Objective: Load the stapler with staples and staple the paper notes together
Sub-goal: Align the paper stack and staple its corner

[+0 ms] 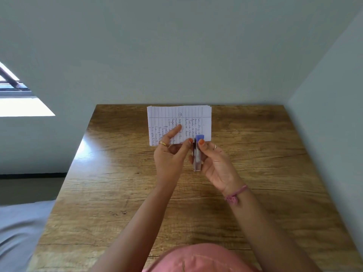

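The right hand [216, 163] is gripping the stapler [197, 154] upright; the left hand [172, 154] is pinching its left side, near the paper notes [176, 118].

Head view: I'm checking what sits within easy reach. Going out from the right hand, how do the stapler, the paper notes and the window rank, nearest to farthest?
1. Stapler: held upright in the right hand, with the left hand pinching it too.
2. Paper notes: just beyond the fingers, lying on the table at its far edge.
3. Window: far off to the left, on the wall.
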The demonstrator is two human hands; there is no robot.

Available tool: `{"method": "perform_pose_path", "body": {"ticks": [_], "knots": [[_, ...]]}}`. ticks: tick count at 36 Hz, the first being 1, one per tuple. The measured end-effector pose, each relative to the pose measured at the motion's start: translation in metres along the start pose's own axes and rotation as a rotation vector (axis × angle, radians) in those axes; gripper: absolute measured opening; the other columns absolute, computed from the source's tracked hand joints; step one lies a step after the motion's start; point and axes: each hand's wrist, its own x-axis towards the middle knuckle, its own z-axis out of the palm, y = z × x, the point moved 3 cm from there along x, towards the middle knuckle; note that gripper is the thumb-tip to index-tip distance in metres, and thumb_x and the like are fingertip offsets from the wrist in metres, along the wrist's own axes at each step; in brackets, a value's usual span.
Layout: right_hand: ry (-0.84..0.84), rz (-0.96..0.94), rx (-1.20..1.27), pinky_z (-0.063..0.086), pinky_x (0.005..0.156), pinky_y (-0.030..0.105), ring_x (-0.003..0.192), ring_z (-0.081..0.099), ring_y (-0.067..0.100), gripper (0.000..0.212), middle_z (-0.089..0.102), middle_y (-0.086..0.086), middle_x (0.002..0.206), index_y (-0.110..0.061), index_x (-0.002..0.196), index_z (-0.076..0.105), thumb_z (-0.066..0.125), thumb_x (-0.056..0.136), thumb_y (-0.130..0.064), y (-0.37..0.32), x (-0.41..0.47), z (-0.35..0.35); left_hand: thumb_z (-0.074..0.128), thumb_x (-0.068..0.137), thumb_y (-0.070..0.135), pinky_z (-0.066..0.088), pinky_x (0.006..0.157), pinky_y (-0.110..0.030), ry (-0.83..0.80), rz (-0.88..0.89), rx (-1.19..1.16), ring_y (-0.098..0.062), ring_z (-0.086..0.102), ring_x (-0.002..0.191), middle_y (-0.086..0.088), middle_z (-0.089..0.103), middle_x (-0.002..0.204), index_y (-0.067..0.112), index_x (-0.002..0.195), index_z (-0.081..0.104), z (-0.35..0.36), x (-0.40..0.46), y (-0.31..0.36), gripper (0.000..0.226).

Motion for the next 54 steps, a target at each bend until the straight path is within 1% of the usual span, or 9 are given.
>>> {"method": "perform_pose_path", "body": {"ticks": [4,9,15,22,31,38,45,49,54], "knots": [[-0.024,-0.02,-0.001,0.056,0.07,0.029,0.085,0.069,0.018,0.023,0.072,0.007,0.096,-0.009,0.102,0.07,0.07,0.08,-0.016,-0.001,0.001,0.001,0.067,0.088,0.003,0.058,0.071,-0.026,-0.059,0.031,-0.064,-0.017,0.072,0.08,-0.004,0.076,0.089,0.026,0.121,0.06,0.002,-0.002,0.0,0.041],[-0.077,-0.034,0.002,0.057,0.071,0.029,0.089,0.069,0.018,0.025,0.071,0.007,0.099,-0.01,0.102,0.072,0.072,0.079,-0.019,-0.001,0.0,0.007,0.063,0.09,0.005,0.055,0.067,-0.024,-0.15,0.066,-0.14,-0.007,0.064,0.063,0.004,0.068,0.069,0.025,0.134,0.048,0.008,-0.006,0.002,0.05],[-0.062,-0.066,-0.06,0.057,0.072,0.028,0.098,0.067,0.018,0.02,0.071,0.006,0.107,-0.014,0.097,0.074,0.07,0.079,-0.021,-0.002,0.001,0.01,0.07,0.084,0.002,0.055,0.082,-0.026,-0.158,0.047,-0.174,-0.018,0.069,0.101,-0.003,0.071,0.108,0.04,0.132,0.047,0.018,-0.007,0.01,0.066],[-0.035,-0.081,-0.065,0.054,0.065,0.021,0.094,0.069,0.013,0.018,0.073,0.004,0.103,-0.017,0.093,0.076,0.069,0.077,-0.019,-0.003,0.003,0.012,0.066,0.085,-0.005,0.055,0.084,-0.027,-0.172,-0.002,-0.187,-0.021,0.067,0.105,-0.012,0.066,0.118,0.039,0.133,0.046,0.02,-0.003,0.016,0.068],[0.055,-0.14,-0.159,0.052,0.087,0.038,0.104,0.066,0.022,0.027,0.073,0.008,0.108,-0.014,0.102,0.074,0.069,0.077,-0.023,-0.001,0.006,0.015,0.067,0.087,0.003,0.056,0.063,-0.029,-0.12,-0.043,-0.142,-0.024,0.058,0.076,-0.009,0.065,0.087,0.041,0.127,0.052,0.021,-0.002,0.013,0.057],[0.101,-0.142,-0.198,0.051,0.059,0.029,0.088,0.067,0.021,0.024,0.074,0.007,0.098,-0.017,0.094,0.076,0.071,0.073,-0.028,0.002,0.002,0.018,0.069,0.087,0.008,0.054,0.059,-0.031,-0.105,-0.087,-0.132,-0.028,0.054,0.078,-0.017,0.059,0.088,0.037,0.131,0.052,0.02,-0.003,0.008,0.055],[0.016,-0.088,-0.073,0.049,0.099,0.04,0.108,0.064,0.026,0.032,0.069,0.013,0.115,-0.008,0.11,0.07,0.071,0.079,-0.019,0.0,0.002,0.009,0.073,0.081,0.016,0.057,0.072,-0.025,-0.173,-0.099,-0.147,-0.019,0.07,0.085,-0.005,0.075,0.094,0.029,0.13,0.054,0.014,-0.002,0.009,0.054],[-0.066,-0.022,-0.072,0.056,0.081,0.032,0.092,0.065,0.02,0.032,0.07,0.008,0.103,-0.01,0.109,0.07,0.073,0.078,-0.019,-0.01,-0.002,0.007,0.057,0.09,0.035,0.055,0.078,-0.03,-0.163,-0.1,-0.232,-0.02,0.063,0.091,0.002,0.072,0.1,0.029,0.123,0.062,0.012,-0.003,0.01,0.034],[-0.101,0.006,-0.11,0.058,0.073,0.032,0.087,0.068,0.019,0.035,0.07,0.01,0.1,-0.005,0.112,0.067,0.071,0.079,-0.017,-0.017,-0.007,0.006,0.05,0.099,0.016,0.055,0.083,-0.027,-0.035,-0.089,-0.252,-0.019,0.066,0.099,0.0,0.07,0.108,0.02,0.118,0.065,0.009,0.003,0.014,0.025]]}}
